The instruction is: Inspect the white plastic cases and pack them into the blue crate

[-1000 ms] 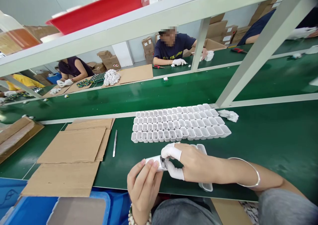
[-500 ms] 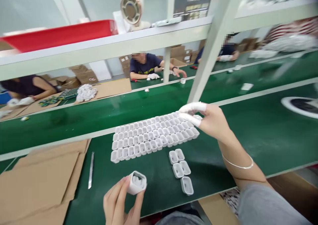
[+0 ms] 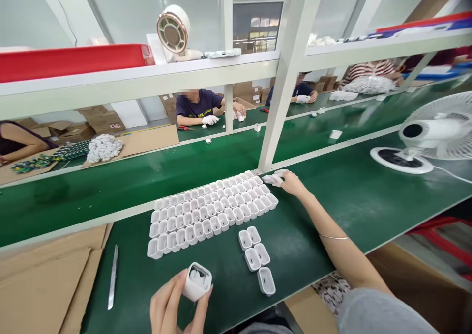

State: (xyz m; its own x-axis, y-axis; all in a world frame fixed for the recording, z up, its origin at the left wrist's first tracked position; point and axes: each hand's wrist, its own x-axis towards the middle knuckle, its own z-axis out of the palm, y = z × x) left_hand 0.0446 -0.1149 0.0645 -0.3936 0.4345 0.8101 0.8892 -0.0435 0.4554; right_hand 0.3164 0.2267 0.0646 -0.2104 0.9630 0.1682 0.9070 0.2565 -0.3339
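My left hand (image 3: 171,299) grips a white plastic housing (image 3: 198,280) between thumb and fingers near the front edge. Its open end faces up, and white and dark parts show inside. My right hand (image 3: 289,180), with white finger covers, reaches to the far right end of the rows. Its fingers are drawn together at the table; what they hold, if anything, is hidden. Rows of white open housings (image 3: 212,208) stand beside it. A small group of several more housings (image 3: 252,259) stands nearer me. Metal tweezers (image 3: 113,277) lie to the left.
Flat cardboard (image 3: 47,285) covers the left of the green table (image 3: 313,236). A shelf post (image 3: 275,93) rises behind the rows. A white fan (image 3: 424,132) stands at the right. Co-workers sit across the green belt (image 3: 140,172); a red bin (image 3: 73,61) rests on the shelf.
My right hand has moved outward and down to the table beside the far end of the rows. My left hand still holds the housing. The camera view has turned to the right.
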